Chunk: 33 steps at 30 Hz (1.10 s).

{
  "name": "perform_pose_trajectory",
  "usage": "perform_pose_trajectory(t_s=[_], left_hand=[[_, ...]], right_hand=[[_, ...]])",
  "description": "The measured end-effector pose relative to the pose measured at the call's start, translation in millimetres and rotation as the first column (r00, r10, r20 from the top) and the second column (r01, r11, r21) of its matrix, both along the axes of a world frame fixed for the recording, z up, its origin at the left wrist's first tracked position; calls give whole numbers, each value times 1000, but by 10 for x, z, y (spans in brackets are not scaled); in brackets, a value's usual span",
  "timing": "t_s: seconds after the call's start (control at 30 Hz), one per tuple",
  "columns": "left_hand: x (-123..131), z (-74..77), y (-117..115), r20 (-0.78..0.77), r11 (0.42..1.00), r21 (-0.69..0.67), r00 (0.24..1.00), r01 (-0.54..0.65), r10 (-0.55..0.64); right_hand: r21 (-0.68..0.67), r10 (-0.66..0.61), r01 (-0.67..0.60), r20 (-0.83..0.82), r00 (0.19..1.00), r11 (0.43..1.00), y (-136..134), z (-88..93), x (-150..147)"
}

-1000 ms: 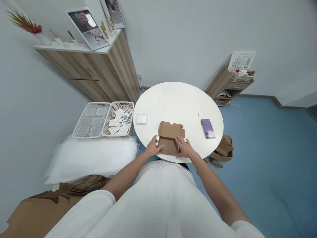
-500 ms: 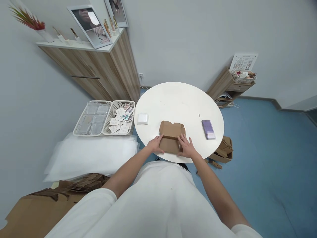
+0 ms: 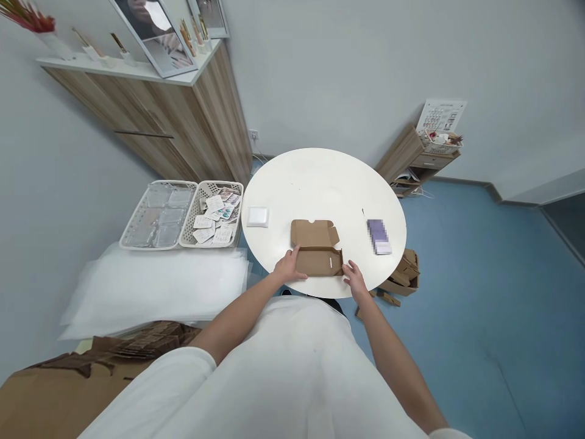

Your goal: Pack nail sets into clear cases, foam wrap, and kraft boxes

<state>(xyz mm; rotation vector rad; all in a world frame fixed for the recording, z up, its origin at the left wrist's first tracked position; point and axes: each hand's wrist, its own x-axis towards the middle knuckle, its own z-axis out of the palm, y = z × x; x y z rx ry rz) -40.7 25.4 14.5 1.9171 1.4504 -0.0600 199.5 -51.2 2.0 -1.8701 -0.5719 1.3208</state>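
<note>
A brown cardboard mailer box [image 3: 315,263] lies unfolded on the white round table [image 3: 338,183], near its front edge. Its lid flap [image 3: 313,233] lies back, away from me, and the right-hand wall stands up. My left hand [image 3: 287,267] grips the left end of the box, thumb along the front and fingers towards the back. At the right end, my right hand [image 3: 355,280] touches the outside of the raised wall with its fingers apart. To the left on the tabletop rests a small white packet [image 3: 258,217]. A purple item, blurred out, [image 3: 378,236] lies at the right.
Left of the table stand two white baskets, one with clear plastic packs [image 3: 169,216], one with printed cards [image 3: 212,219]. Translucent sheets [image 3: 155,280] and flat cardboard [image 3: 77,390] are stacked nearer me. A carton of cardboard [image 3: 404,271] sits on the floor at right.
The right end wall of the box has been folded up. My right hand has moved from the base to outside that wall, while my left stays at the left end. The view has shifted slightly.
</note>
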Motion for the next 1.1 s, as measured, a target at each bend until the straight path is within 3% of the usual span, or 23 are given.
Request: perform_pose_trajectory(t_s=[0.3, 0.57, 0.73, 1.1], left_hand=[[94, -58, -74, 81, 999, -35, 996, -24, 27], [149, -171, -158, 231, 999, -30, 972, -39, 45], [204, -193, -168, 239, 998, -51, 970, -37, 48], [423, -85, -114, 170, 994, -112, 985, -15, 34]], right_hand=[[33, 187, -200, 233, 954, 979, 74, 102, -75], [-157, 380, -354, 535, 754, 922, 212, 10, 9], [-195, 412, -368, 546, 730, 909, 276, -85, 56], [-167, 394, -361, 504, 768, 917, 212, -177, 212]])
